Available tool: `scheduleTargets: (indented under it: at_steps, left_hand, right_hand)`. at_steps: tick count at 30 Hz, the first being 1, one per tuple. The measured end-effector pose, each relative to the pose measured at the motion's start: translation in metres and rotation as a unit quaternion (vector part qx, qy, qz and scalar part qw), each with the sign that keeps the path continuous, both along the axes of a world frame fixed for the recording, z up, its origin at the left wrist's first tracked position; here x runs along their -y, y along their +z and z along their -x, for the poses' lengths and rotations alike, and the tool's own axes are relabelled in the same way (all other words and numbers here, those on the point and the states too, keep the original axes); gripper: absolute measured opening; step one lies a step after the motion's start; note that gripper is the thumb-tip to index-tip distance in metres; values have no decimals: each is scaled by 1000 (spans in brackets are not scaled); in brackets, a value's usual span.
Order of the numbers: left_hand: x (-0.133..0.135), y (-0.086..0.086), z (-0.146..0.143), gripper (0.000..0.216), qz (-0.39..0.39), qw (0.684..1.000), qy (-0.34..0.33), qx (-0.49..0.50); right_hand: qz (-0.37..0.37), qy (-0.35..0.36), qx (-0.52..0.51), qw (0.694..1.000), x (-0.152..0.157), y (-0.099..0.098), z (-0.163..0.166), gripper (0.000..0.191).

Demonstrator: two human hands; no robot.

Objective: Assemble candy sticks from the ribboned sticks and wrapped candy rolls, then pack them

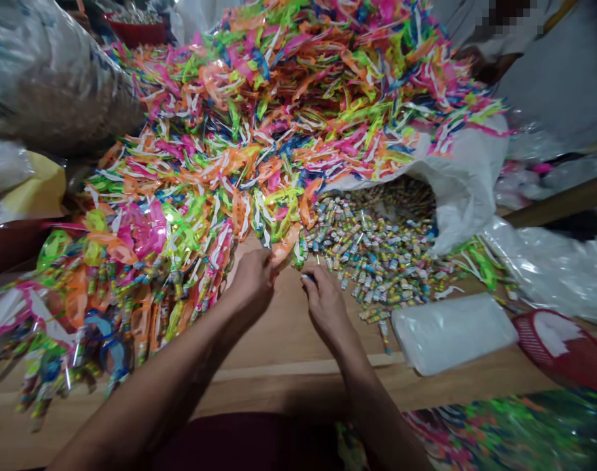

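So my left hand (252,275) and right hand (325,301) are over the middle of the tabletop (288,320), a little gap between them. Beyond them is the main heap of plastic frames (298,98), running off to the left too. On my left there's a spread of frames with tubes (146,301), reaching toward the near edge. Beyond my right hand and further right sits the tube pile (367,248), its back part under a bag (475,183). Nearer me from that pile, on the right, lies a plastic packet (455,333), basket (577,366) just beside it. Far left there's a sack (57,91), with a basin (138,33) back behind it.
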State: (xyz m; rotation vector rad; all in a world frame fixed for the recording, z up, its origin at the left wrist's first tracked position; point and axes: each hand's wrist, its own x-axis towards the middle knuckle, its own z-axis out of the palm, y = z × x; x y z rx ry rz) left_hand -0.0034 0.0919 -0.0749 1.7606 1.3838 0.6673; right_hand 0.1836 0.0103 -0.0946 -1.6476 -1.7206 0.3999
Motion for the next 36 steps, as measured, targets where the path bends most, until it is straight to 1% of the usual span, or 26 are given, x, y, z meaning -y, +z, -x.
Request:
scheduleTargets:
  at_steps: [1,2,3,4,5,6,7,9,10,12,14,16,18,19,21,23,26,29,31,33,36]
  left_hand:
    - [6,-1,2,12,39,997,6,71]
    - [12,-1,2,13,87,985,9,151]
    - [19,-1,2,19,141,961,11,237]
    - [24,-1,0,27,193,926,16,324]
    - [30,0,-2,35,236,889,22,391]
    - [34,1,-4,40,263,863,28,430]
    - [38,2,-5,44,280,845,35,454]
    - [42,3,-7,46,302,823,31,480]
    - [44,4,-8,45,306,817,29,488]
    - [46,3,-10,44,294,816,39,496]
    - [48,3,-12,42,268,819,77,501]
    - [50,5,-15,39,257,804,116,523]
    - [51,10,-17,37,264,782,136,548]
    - [51,12,-17,38,266,778,139,552]
    - [51,16,-16,40,261,787,147,539]
    - [51,17,-15,41,248,808,161,510]
    - [50,13,-14,40,227,831,183,473]
    - [51,9,-15,40,210,841,194,459]
    - [52,8,-16,40,199,850,190,449]
    - [52,10,-17,39,187,865,174,431]
    - [51,14,-15,38,180,877,146,421]
  right_hand:
    - [-5,-4,-49,999,0,3,6,18]
    - [-9,-8,-92,996,0,6,12,18]
    - [-11,-11,-124,992,-1,9,17,18]
    - [-14,-10,-143,990,-1,11,23,18]
    - [-17,-4,-150,988,-1,14,28,18]
    - [-23,3,-147,989,0,16,32,18]
    - [-29,10,-139,990,1,19,34,18]
    - [-43,21,-115,992,3,24,38,21]
    - [-47,28,-105,993,4,26,38,23]
    - [-47,44,-92,994,6,29,38,25]
    - [-42,43,-93,994,8,31,38,24]
    - [-35,23,-106,993,10,31,39,21]
    - [-29,5,-128,991,12,31,39,19]
    - [-25,3,-141,990,13,31,39,19]
    - [-20,7,-166,986,14,32,40,18]
    - [-20,14,-179,983,15,32,41,18]
    - [-15,19,-195,981,17,30,42,19]
    - [-1,11,-216,976,18,26,44,20]
    - [-2,1,-216,976,19,25,44,19]
    - [-4,-10,-223,975,19,24,45,18]
    - [28,-25,-286,958,18,20,45,19]
